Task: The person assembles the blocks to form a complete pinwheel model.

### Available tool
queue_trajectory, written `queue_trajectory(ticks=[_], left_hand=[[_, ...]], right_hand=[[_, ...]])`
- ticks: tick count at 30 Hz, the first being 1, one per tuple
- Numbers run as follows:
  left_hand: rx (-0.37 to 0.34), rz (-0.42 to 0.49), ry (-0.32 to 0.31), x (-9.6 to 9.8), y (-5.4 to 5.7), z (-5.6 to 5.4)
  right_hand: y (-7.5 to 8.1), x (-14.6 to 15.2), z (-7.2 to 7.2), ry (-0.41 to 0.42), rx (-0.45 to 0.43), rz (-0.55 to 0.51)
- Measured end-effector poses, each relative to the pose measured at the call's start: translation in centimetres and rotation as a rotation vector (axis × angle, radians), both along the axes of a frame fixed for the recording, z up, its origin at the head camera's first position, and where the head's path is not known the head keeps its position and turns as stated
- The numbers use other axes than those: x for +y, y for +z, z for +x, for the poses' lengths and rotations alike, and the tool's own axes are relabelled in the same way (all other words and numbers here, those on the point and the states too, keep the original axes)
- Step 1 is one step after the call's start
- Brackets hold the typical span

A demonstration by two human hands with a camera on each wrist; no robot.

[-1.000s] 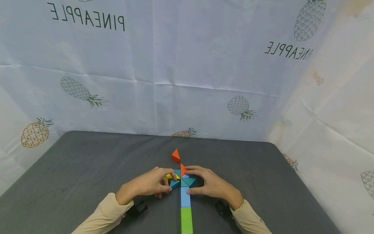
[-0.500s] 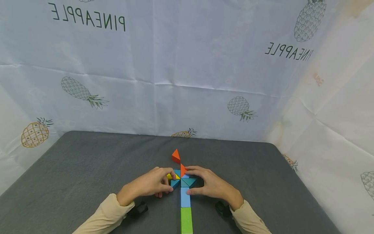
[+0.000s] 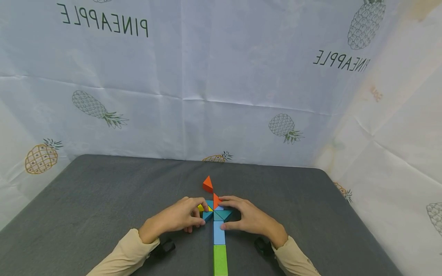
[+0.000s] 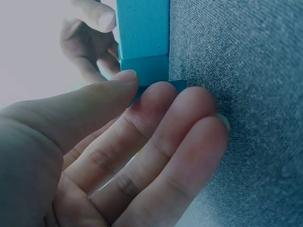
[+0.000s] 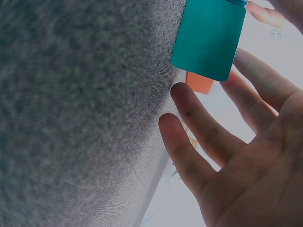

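With thumb and index finger, my left hand point(image 3: 177, 217) pinches a blue triangular block point(image 3: 207, 216), left of a column of blocks. Beside that block lies a yellow triangular block point(image 3: 200, 208), partly hidden by the fingers. My right hand point(image 3: 250, 216) arches around teal triangular blocks point(image 3: 226, 214) with relaxed fingers. Its fingertips touch or nearly touch an orange triangular block point(image 3: 216, 201), while the thumb rests at a light blue rectangular block point(image 3: 219, 234). The right wrist view shows the teal block's flat side point(image 5: 208, 40) past the spread fingers.
A green rectangular block point(image 3: 220, 260) continues the column toward me. Another orange triangular block point(image 3: 208, 184) lies at the far end. The dark grey table point(image 3: 121, 184) ends at a pale pineapple-print curtain point(image 3: 224, 69).
My left hand has slid very slightly right with the blue triangular block, toward the column. The right hand has stayed in place.
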State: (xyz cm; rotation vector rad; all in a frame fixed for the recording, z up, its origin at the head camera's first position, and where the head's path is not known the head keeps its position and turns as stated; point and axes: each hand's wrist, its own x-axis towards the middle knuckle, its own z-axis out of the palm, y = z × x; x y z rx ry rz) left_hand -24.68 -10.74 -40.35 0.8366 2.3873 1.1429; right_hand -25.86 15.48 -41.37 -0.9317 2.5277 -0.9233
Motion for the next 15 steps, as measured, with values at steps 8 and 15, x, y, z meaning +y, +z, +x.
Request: queue_trajectory(ticks=[8, 15], left_hand=[[0.021, -0.012, 0.003, 0.05, 0.13, 0.08], [0.065, -0.027, 0.024, -0.17, 0.7, 0.1]], right_hand=[[0.03, -0.02, -0.04, 0.0, 0.002, -0.002], [0.1, -0.07, -0.07, -0.006, 0.004, 0.008]])
